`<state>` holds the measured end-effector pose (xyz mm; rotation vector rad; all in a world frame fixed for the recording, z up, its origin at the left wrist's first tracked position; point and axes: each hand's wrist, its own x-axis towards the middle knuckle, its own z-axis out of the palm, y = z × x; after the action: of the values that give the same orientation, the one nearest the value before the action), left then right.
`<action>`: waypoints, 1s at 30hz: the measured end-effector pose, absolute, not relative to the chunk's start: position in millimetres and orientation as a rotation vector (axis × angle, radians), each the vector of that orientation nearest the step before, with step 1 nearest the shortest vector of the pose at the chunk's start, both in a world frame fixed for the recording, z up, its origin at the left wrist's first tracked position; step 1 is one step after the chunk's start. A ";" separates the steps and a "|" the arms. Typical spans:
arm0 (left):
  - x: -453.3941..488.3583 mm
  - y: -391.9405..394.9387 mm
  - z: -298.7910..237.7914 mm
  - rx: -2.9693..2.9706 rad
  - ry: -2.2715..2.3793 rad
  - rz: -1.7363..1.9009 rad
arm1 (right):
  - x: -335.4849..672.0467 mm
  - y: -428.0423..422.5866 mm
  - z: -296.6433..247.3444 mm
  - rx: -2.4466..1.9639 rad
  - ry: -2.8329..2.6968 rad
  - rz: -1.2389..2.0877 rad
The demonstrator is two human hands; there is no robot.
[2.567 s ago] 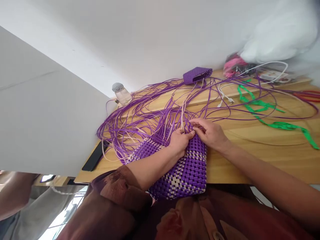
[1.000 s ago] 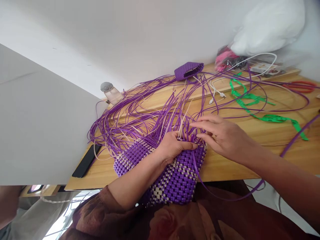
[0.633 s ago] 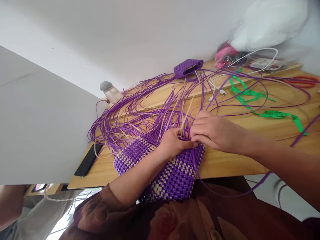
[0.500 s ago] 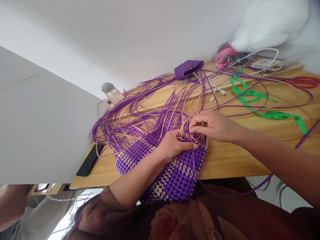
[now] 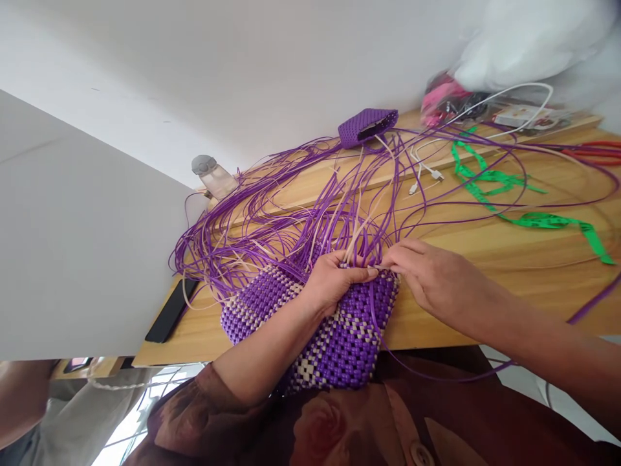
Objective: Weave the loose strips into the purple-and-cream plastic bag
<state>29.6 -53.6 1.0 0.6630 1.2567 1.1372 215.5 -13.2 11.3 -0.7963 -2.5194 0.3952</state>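
A woven basket (image 5: 347,353) of purple and cream plastic strips rests against my front at the table edge, its rim bristling with long loose strips (image 5: 334,220). My left hand (image 5: 337,279) grips the rim, with the thumb on the outer face and the fingers behind it, partly hidden. Just right of that thumb, my right hand (image 5: 412,265) pinches a thin cream strip (image 5: 381,267) at the rim. One purple strip (image 5: 373,307) hangs down the outside and curves off to the right.
Behind lie a small purple woven piece (image 5: 367,127), a white cable (image 5: 427,169), a green measuring tape (image 5: 543,220) and red-handled scissors (image 5: 594,153). At left stand a grey-capped bottle (image 5: 213,176) and a black flat object (image 5: 172,312). Another person's arm (image 5: 24,401) shows at lower left.
My right hand has come down and slightly right, from above the rim to beside it, its fingers now pinching at the edge. The left hand keeps its hold on the basket.
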 end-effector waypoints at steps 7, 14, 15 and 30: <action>33.8 -50.9 -0.1 0.713 1.284 1.119 | 206.9 -28.8 -0.9 -1.091 -2.103 0.799; 38.8 -49.4 -0.8 0.739 1.326 1.092 | 210.4 -25.2 -12.4 -1.122 -1.780 1.366; 39.1 -49.1 -1.4 0.736 1.331 1.093 | 211.2 -25.0 -13.0 -1.095 -1.733 1.433; 41.9 -51.9 -1.2 0.758 1.337 1.023 | 213.8 -21.3 -42.2 -0.908 -1.450 1.693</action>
<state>41.9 -51.9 -1.2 0.7576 1.3374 1.0231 213.8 -21.3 -42.2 -0.9075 -1.4499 1.6928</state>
